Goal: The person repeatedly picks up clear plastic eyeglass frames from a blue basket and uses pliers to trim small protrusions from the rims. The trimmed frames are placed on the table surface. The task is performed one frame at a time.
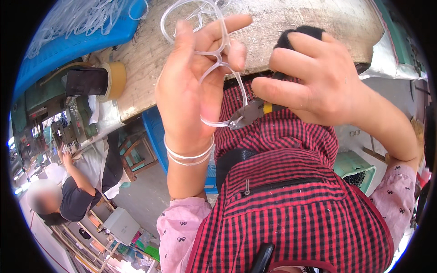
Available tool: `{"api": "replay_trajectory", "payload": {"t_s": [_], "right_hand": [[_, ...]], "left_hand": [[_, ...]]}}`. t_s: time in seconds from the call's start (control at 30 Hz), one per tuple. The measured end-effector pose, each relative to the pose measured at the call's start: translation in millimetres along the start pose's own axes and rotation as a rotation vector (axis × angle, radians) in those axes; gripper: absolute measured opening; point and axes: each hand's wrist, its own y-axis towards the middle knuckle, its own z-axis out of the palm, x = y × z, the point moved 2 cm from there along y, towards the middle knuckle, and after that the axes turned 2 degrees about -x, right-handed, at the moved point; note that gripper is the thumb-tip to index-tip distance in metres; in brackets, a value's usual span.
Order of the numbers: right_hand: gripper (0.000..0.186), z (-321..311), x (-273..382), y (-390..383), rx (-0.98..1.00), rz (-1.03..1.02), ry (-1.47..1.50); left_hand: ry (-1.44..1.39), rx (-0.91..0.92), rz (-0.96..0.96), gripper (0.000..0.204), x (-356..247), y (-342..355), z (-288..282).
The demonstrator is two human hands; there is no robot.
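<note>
My left hand is raised over the table's front edge, palm up, with a soft, clear plastic piece of joined loops threaded round its fingers. One loop hangs down beside the palm, and another rises above the fingertips. My right hand is closed round a pair of cutting pliers with a yellow mark near the pivot. The plier tips touch the bottom of the lower loop, close to my left wrist. The fingers hide most of the plier handles.
A blue basket heaped with clear plastic loops stands at the back left of the wooden table. A roll of tan tape sits at its left edge. A black fuzzy thing lies behind my right hand. Another person works at the left.
</note>
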Motion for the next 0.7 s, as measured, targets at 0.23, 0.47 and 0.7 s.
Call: {"api": "replay_trajectory", "payload": {"t_s": [0.23, 0.47, 0.7], "right_hand": [[0.04, 28.0, 34.5, -26.4, -0.15, 0.657, 0.434], [0.048, 19.8, 57.0, -9.2, -0.111, 0.718, 0.127], [0.038, 53.3, 60.6, -16.8, -0.121, 0.832, 0.831]], "left_hand": [[0.211, -0.193, 0.582, 0.075, -7.6, -9.9, -5.5], [0.442, -0.415, 0.733, 0.082, -14.2, -22.0, 8.1], [0.572, -0.696, 0.851, 0.08, -10.2, -38.3, 16.1]]}}
